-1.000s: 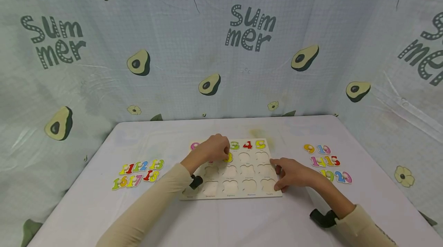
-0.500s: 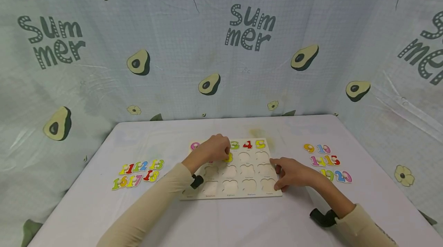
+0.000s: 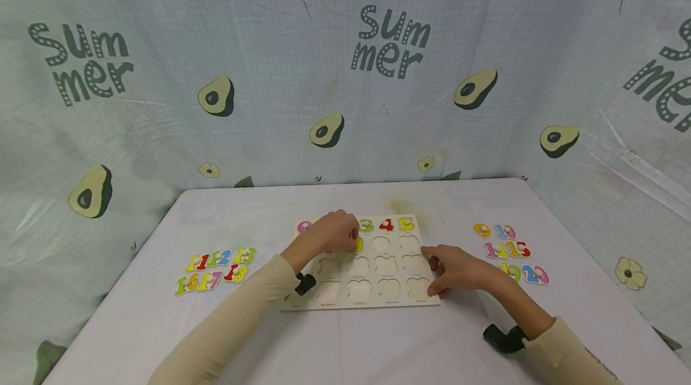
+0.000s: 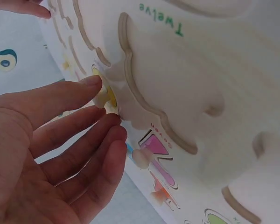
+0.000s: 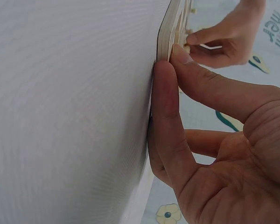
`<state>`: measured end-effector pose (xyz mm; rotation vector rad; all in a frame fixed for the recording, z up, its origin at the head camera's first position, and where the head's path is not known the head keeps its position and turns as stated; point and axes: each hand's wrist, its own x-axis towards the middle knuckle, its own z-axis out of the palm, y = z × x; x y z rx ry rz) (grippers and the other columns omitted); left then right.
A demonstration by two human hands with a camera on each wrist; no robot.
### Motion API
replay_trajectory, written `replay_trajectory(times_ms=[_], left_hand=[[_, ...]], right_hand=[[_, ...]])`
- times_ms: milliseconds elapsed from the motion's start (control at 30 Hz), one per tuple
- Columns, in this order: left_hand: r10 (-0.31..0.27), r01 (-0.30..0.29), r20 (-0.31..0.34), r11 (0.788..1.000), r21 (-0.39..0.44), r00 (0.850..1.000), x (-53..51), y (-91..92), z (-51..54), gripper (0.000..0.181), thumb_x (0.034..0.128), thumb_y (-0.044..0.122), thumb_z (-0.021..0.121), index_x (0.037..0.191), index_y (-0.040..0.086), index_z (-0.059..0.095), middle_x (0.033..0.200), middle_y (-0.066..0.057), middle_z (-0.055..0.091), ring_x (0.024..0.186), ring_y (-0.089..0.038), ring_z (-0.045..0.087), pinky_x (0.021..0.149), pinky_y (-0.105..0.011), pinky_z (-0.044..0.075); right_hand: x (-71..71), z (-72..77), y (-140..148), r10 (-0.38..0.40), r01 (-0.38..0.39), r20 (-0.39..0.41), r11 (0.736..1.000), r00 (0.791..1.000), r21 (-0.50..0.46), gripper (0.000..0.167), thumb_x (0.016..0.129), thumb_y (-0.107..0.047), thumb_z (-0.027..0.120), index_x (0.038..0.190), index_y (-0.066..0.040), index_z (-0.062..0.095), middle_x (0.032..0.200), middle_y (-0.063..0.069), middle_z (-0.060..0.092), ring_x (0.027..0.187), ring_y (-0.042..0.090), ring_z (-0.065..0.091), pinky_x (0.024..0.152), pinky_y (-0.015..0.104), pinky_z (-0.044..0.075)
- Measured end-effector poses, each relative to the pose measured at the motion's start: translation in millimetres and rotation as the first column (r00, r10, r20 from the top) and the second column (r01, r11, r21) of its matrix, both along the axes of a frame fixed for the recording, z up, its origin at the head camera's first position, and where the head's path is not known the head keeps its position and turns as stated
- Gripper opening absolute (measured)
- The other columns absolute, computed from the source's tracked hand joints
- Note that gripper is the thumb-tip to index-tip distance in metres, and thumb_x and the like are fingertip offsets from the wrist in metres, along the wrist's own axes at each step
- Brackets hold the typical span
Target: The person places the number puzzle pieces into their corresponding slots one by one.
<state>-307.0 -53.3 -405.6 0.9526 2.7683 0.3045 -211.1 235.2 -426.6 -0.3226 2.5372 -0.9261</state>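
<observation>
A wooden number puzzle board [image 3: 345, 277] lies on the table, with colored number pieces in its upper slots and bare recesses below. My left hand [image 3: 333, 232] is over its second row and pinches the knob of a yellow number 8 piece [image 3: 359, 245] between thumb and fingers. In the left wrist view this yellow piece [image 4: 111, 94] sits at its slot beside a pink number 7 piece [image 4: 155, 145]. At the board's right edge my right hand [image 3: 461, 269] grips the rim; the right wrist view has the thumb on top and a finger against the edge.
Loose number pieces lie in two groups on the white table [image 3: 302, 349]. One group, with an 18 piece [image 3: 236, 274], is left of the board. The other, with a 20 piece [image 3: 535, 276], is right, beyond my right hand. A printed curtain [image 3: 259, 61] hangs behind.
Both hands keep almost the same place and hold. The view has shifted only very slightly.
</observation>
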Motion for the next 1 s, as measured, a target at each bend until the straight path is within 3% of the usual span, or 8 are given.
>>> replay_trajectory(times_ms=[167,367,567,733,867,1000], left_hand=[[0.041,-0.042,0.027,0.998,0.054,0.999,7.3,-12.7,3.5,0.019,0.0909,0.023,0.079,0.104,0.01,0.077,0.095,-0.003,0.073,0.082,-0.015,0.062,0.078,-0.034,0.054],[0.075,-0.077,0.019,0.984,0.159,0.997,20.2,-39.6,8.2,0.02,0.0903,0.022,0.08,0.106,0.01,0.075,0.095,-0.003,0.074,0.083,-0.014,0.066,0.077,-0.035,0.056],[0.149,-0.149,0.021,0.95,0.274,0.989,36.1,-74.8,10.9,0.021,0.0901,0.02,0.079,0.104,0.005,0.074,0.089,-0.002,0.072,0.083,-0.014,0.065,0.074,-0.032,0.053],[0.23,-0.236,0.055,0.917,0.323,0.972,51.5,-103.1,5.9,0.02,0.0876,0.017,0.081,0.101,0.005,0.073,0.086,0.0,0.07,0.078,-0.012,0.062,0.068,-0.027,0.05],[0.252,-0.287,0.146,0.899,0.332,0.957,65.6,-121.4,1.3,0.024,0.0864,0.016,0.083,0.104,0.003,0.072,0.088,-0.003,0.069,0.073,-0.012,0.061,0.063,-0.026,0.052],[0.274,-0.349,0.263,0.888,0.301,0.925,77.3,-131.6,-2.1,0.034,0.0833,0.019,0.086,0.109,0.005,0.069,0.096,-0.008,0.067,0.067,-0.013,0.062,0.06,-0.028,0.055]], right_hand=[[-0.3,-1.1,-0.9,-0.001,0.001,0.009,1.0,1.0,-0.013,0.092,0.078,-0.011,0.089,0.153,0.01,0.039,0.104,0.01,0.056,0.073,0.017,0.061,0.067,0.029,0.056],[-0.8,-2.2,-1.5,-0.004,0.004,0.017,1.0,1.0,-0.013,0.092,0.078,-0.011,0.089,0.153,0.009,0.039,0.104,0.01,0.056,0.072,0.017,0.061,0.068,0.029,0.057],[-1.2,-0.8,-1.1,-0.007,0.007,0.023,1.0,1.0,-0.012,0.092,0.079,-0.011,0.089,0.153,0.009,0.039,0.105,0.01,0.056,0.073,0.017,0.062,0.068,0.03,0.057],[-1.9,-0.9,-0.7,-0.01,0.01,0.019,1.0,1.0,0.001,0.092,0.079,-0.013,0.089,0.153,0.009,0.039,0.105,0.009,0.056,0.074,0.017,0.061,0.068,0.029,0.056],[-1.9,-1.5,-1.2,-0.015,0.014,0.019,1.0,1.0,0.017,0.093,0.079,-0.014,0.089,0.154,0.008,0.039,0.105,0.009,0.056,0.075,0.017,0.06,0.068,0.029,0.055],[-1.8,-0.6,-1.3,-0.019,0.018,0.02,1.0,1.0,0.014,0.093,0.079,-0.013,0.089,0.154,0.008,0.039,0.105,0.009,0.056,0.076,0.017,0.06,0.069,0.029,0.056]])
